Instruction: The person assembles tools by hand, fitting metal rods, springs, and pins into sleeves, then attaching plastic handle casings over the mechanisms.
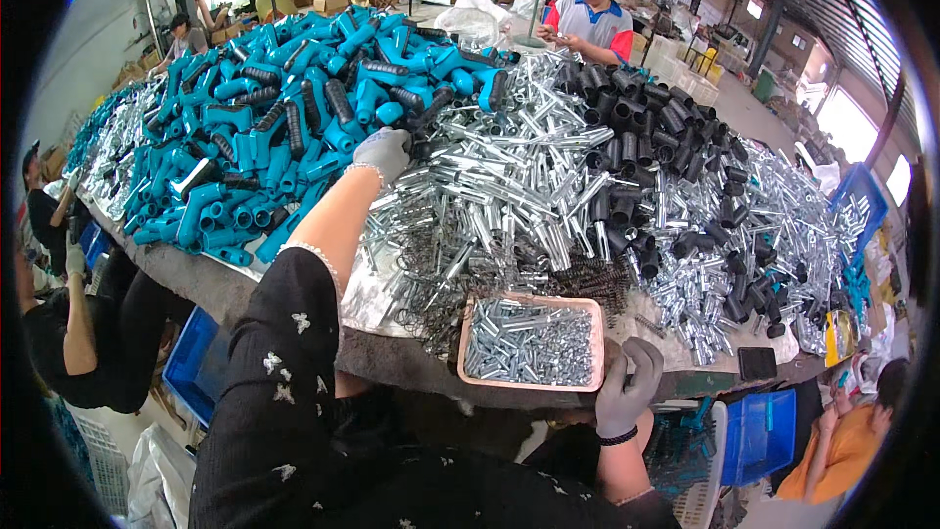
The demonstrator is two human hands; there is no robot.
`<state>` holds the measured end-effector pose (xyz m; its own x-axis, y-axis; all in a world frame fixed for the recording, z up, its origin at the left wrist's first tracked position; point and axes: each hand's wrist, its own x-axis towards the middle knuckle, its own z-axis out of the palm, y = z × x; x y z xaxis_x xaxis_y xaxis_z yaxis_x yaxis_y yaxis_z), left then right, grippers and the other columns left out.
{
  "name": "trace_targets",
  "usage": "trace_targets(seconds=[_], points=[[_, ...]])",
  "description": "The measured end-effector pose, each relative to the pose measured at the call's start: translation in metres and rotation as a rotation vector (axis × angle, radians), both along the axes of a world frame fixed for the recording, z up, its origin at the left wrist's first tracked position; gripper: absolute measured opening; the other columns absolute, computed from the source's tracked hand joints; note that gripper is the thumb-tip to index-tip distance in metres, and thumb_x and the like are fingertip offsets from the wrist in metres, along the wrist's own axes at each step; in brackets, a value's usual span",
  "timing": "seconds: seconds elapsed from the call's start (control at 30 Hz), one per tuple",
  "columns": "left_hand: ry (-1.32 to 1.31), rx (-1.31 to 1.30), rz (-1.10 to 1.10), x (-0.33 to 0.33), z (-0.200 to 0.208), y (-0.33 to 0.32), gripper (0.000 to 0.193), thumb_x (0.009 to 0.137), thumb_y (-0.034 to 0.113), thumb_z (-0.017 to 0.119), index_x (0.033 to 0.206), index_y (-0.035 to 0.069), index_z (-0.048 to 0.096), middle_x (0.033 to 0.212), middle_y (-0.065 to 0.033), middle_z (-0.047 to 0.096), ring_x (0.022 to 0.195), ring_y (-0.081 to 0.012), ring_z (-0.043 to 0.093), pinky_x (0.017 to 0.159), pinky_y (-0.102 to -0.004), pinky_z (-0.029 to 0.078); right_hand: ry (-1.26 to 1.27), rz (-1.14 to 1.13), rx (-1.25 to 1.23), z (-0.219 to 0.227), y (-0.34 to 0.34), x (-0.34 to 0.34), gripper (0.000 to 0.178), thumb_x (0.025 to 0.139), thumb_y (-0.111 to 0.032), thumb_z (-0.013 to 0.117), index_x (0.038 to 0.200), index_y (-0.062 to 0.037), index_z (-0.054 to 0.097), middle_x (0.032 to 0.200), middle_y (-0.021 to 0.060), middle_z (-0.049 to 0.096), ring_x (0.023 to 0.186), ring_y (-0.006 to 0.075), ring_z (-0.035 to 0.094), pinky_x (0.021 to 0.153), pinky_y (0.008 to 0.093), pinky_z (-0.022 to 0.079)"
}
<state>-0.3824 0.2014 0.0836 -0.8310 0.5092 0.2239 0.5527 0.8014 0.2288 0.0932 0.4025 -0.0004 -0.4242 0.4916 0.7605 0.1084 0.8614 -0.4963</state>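
Observation:
My left hand, in a grey-white glove, reaches across to the right edge of a big heap of teal handles with black ribbed grips. Its fingertips are hidden against the heap, so I cannot make out a hold. My right hand, gloved the same way, hovers by the right side of a pink tray. Its fingers are loosely curled, a gap shows between thumb and fingers, and no object is visible there. The tray holds small metal pins and tiny parts. Dark coil springs lie behind it.
Silver metal tubes fill the table's middle, with black sleeves beyond. A phone lies near the front edge. Blue crates stand below at both sides. A person in a cap is across the table; others work left and right.

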Motion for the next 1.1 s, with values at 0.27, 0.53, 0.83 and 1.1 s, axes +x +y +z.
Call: trace_targets(seconds=[0.27, 0.53, 0.83, 1.1], points=[[-0.097, 0.173, -0.152, -0.007, -0.025, -0.010, 0.032, 0.086, 0.012, 0.062, 0.118, 0.013, 0.066, 0.122, -0.0235, 0.063, 0.112, -0.0408, 0.062, 0.092, -0.0467, 0.050, -0.016, -0.021, -0.059, 0.008, 0.002, -0.001, 0.012, 0.085, -0.001, 0.063, 0.096, -0.0001, 0.067, 0.103, 0.0163, 0.064, 0.100, 0.0346, 0.058, 0.089, 0.0449, 0.047], [0.116, 0.135, -0.070, 0.016, -0.020, -0.017, 0.032, 0.085, 0.019, 0.068, 0.116, 0.017, 0.068, 0.113, -0.0200, 0.065, 0.105, -0.0377, 0.064, 0.089, -0.0467, 0.052, -0.018, 0.009, -0.010, 0.003, -0.001, -0.001, 0.010, 0.085, -0.002, 0.063, 0.093, -0.0004, 0.066, 0.100, 0.0163, 0.067, 0.095, 0.0355, 0.061, 0.085, 0.0453, 0.049], [0.298, 0.649, -0.183, 0.122, 0.013, -0.069, 0.017, 0.091, 0.017, 0.064, 0.089, 0.003, 0.055, 0.093, -0.0209, 0.062, 0.087, -0.0407, 0.059, 0.074, -0.0473, 0.045, 0.014, 0.059, -0.064, 0.004, -0.001, -0.007, 0.012, 0.084, -0.001, 0.062, 0.095, -0.0001, 0.066, 0.101, 0.0163, 0.067, 0.095, 0.0351, 0.060, 0.086, 0.0455, 0.048], [-0.305, 0.653, -0.758, 0.349, -0.047, -0.125, 0.016, 0.086, 0.010, 0.071, 0.094, 0.004, 0.058, 0.085, -0.0160, 0.055, 0.079, -0.0369, 0.059, 0.068, -0.0439, 0.048, 0.134, 0.154, -0.050, 0.039, -0.047, 0.027, 0.015, 0.086, 0.000, 0.063, 0.100, 0.0011, 0.064, 0.100, 0.0172, 0.063, 0.095, 0.0324, 0.061, 0.085, 0.0417, 0.048]])
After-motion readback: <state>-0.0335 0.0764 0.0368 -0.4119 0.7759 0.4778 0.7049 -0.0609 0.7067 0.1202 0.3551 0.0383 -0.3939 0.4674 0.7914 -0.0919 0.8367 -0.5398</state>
